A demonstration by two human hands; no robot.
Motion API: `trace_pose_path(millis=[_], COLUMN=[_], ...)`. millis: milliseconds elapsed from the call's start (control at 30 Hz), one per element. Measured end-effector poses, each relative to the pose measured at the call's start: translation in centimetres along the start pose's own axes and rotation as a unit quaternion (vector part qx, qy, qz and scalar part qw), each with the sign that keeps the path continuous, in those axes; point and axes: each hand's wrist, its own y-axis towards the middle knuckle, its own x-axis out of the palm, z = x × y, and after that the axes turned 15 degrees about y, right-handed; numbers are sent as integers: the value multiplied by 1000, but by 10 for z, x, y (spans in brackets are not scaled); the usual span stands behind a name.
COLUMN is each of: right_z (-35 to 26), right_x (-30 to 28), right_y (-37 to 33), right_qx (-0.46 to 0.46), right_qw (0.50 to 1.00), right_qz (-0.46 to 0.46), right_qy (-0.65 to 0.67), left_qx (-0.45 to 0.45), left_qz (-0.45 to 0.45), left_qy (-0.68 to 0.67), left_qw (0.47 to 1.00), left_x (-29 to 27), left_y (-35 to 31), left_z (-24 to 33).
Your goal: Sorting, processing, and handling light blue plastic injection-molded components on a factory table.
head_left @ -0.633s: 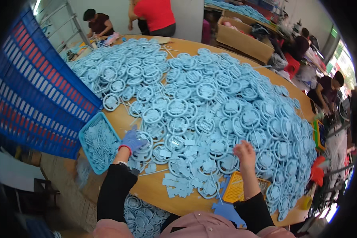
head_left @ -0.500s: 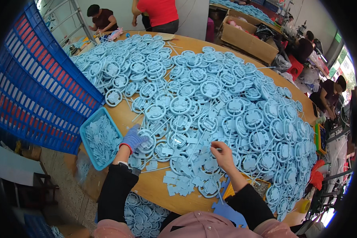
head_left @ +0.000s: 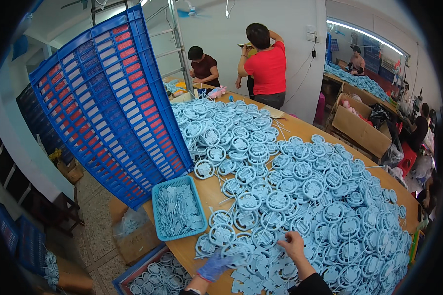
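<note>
My left hand (head_left: 214, 268), in a blue-purple glove, grips a light-blue round plastic ring piece (head_left: 237, 253) at the near edge of the pile. To its right, my bare right hand (head_left: 294, 246) is closed with fingertips pinched together; what they hold, if anything, is too small to make out. Below and between both hands lie several small flat light-blue plastic pieces (head_left: 253, 276). Beyond them spreads a large heap of light-blue ring pieces with thin sticks (head_left: 312, 189). Left of my gloved hand stands a light-blue basket (head_left: 157, 209) full of small light-blue parts.
Tall blue slatted plastic crates (head_left: 128, 105) lean at the table's left. Under the near edge, a crate (head_left: 119, 283) holds more ring pieces. A cardboard box (head_left: 352, 125) stands beyond the far right edge. A person in red (head_left: 267, 69) and several others are farther back.
The view has tilted up and turned left, showing more wall and crates. My left hand now has a ring piece lifted toward my right hand, which stays pinched above the small flat pieces.
</note>
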Motion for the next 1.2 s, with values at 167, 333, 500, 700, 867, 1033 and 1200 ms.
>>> trace_pose_path(millis=[167,333,500,700,867,1033,1200], right_z=[-44,-78,-57,-58,-59,-44,-41], right_x=[2,24,15,11,8,4,-11], right_y=[-16,-22,-33,-46,-41,-32,-18], right_qx=[311,277,285,283,261,292,174], right_qw=[809,817,793,822,859,882,935], right_qz=[-16,-46,13,26,8,-38,-37], right_qy=[498,504,539,493,440,368,308], left_qx=[164,125,88,96,93,113,89], left_qz=[80,62,42,29,22,5,5], left_qy=[87,105,15,168,237,285,290], left_qw=[979,985,995,981,967,952,953], left_x=[42,67,91,86,83,90,79], left_y=[71,92,89,76,74,83,94], left_z=[-42,-25,-29,-33,-29,-26,-30])
